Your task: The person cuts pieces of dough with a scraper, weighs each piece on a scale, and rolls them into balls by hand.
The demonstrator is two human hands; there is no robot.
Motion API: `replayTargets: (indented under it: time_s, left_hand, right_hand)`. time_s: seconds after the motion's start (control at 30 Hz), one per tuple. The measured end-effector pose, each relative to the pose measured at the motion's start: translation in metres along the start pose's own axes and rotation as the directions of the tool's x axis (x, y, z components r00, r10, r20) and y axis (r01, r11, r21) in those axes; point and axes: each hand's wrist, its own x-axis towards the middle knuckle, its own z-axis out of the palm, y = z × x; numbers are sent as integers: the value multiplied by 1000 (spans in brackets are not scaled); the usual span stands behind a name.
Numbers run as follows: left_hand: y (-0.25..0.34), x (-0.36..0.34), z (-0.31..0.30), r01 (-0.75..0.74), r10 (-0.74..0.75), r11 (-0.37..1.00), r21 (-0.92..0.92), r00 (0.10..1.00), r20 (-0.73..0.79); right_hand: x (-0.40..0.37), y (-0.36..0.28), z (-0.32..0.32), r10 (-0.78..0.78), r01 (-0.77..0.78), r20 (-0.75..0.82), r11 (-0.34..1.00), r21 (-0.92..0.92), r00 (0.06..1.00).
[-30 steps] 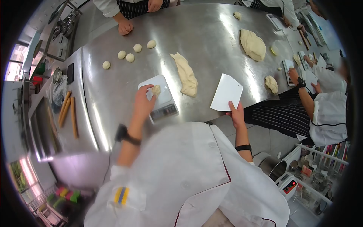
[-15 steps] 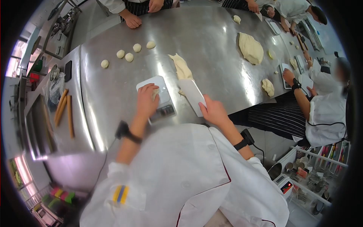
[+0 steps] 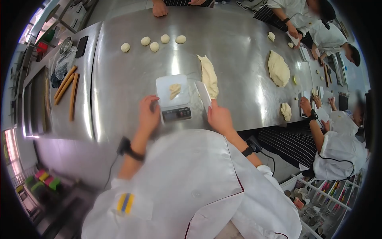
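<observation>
On the white pan of a digital kitchen scale (image 3: 172, 104) lies a small folded piece of dough (image 3: 175, 91). My left hand (image 3: 149, 114) is just left of the scale, fingers loosely bent with a gap to the thumb, nothing in them, fingertips close to the pan's edge. In my right hand (image 3: 220, 118) is a white dough scraper (image 3: 204, 95), gripped at its near end and tilted up on edge right of the scale. A long strip of dough (image 3: 209, 76) lies beside the scraper, its near end partly behind it.
Several dough balls (image 3: 154, 47) sit farther back on the steel table (image 3: 137, 75). A large dough slab (image 3: 278, 68) and a smaller lump (image 3: 285, 111) lie at right, near a co-worker (image 3: 338, 147). Wooden rolling pins (image 3: 73, 97) and a phone (image 3: 81, 46) are at left.
My left hand has let go of the dough piece and drawn off the scale to the left. The scraper has turned more on edge in my right hand. The whole view has shifted.
</observation>
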Motion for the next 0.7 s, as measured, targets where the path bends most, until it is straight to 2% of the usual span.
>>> replayTargets:
  time_s: [0.13, 0.27, 0.33, 0.37, 0.53, 0.63, 0.7]
  left_hand:
    - [4, 2, -2, 4, -3, 999, 49, 1000, -11]
    - [18, 9, 1, -9, 8, 999, 47, 1000, 25]
    - [22, 12, 5, -25, 23, 998, 51, 999, 40]
    - [23, 14, 7, -30, 29, 999, 33, 999, 41]
    - [21, 14, 13, -46, 46, 999, -10, 997, 55]
    - [15, 8, 14, 4, -1, 998, -66, 999, 40]
    - [13, 7, 14, 109, -106, 984, -138, 994, 28]
  right_hand:
    - [10, -7, 6, 41, -39, 66, 999, -36, 997]
    - [25, -7, 7, 88, -87, 43, 996, -16, 995]
    - [33, 1, 12, 102, -97, -45, 990, 103, 994]
    - [33, 6, 14, 105, -100, -47, 989, 105, 993]
    - [13, 43, 10, 55, -61, 35, 975, 212, 998]
    - [-9, 57, -1, 13, -34, 74, 955, 296, 997]
    - [-22, 66, -11, 35, -74, 112, 926, 370, 993]
